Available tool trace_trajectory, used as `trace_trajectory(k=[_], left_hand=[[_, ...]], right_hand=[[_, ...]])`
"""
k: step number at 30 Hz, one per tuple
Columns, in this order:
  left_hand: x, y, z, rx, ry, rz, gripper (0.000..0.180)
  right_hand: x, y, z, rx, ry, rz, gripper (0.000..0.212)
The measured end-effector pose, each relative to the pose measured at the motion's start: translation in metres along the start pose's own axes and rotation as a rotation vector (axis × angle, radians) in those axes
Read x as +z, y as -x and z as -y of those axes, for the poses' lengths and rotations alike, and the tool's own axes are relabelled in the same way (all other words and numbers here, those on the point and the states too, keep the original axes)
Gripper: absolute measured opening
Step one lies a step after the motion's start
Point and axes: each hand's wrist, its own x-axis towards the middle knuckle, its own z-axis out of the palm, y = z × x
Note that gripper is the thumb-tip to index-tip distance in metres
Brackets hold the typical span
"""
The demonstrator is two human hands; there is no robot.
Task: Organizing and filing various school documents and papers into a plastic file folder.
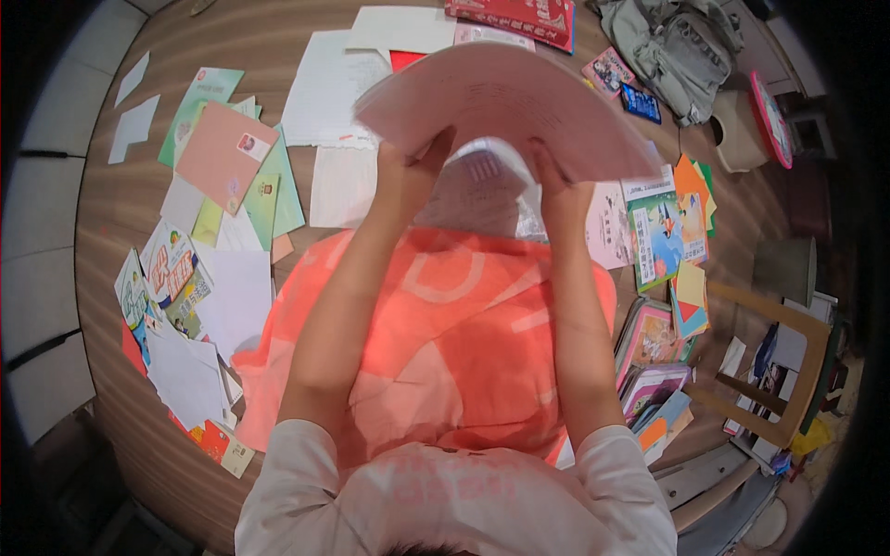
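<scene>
Both my hands hold up a thin, pale pinkish booklet (pixel 505 102) with faint printed lines, its pages bowed into an arch. My left hand (pixel 415 176) grips its lower left edge, thumb on the near side. At the lower right part, my right hand (pixel 559 176) pinches it in the same way. The fingers behind the pages are hidden. Below it, between my wrists, lies a greyish printed sheet (pixel 482 190), partly covered. A coral cloth (pixel 445 324) with pale lettering spreads across my lap.
Left on the wooden floor (pixel 111 306) lie a pink booklet (pixel 227 157), workbooks (pixel 171 264) and white papers (pixel 236 296). Rightward are a blue picture book (pixel 656 239), stacked books (pixel 649 338) and a wooden chair (pixel 807 361). A red book (pixel 519 20) and grey backpack (pixel 681 56) lie farther off.
</scene>
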Motion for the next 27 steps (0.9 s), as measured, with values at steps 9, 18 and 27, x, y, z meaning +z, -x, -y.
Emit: trace_trajectory(k=[9, 18, 27], left_hand=[[0.006, 0.003, 0.016, -0.095, -0.049, 0.018, 0.015], [0.015, 0.003, 0.04, -0.14, -0.067, 0.042, 0.021], [-0.027, -0.006, 0.012, -0.586, 0.392, 0.509, 0.048]], right_hand=[[0.01, -0.007, -0.026, 0.062, 0.13, 0.011, 0.022], [0.013, -0.012, -0.035, 0.091, 0.082, -0.029, 0.027], [-0.034, -0.02, -0.013, 0.606, -0.225, 0.351, 0.04]])
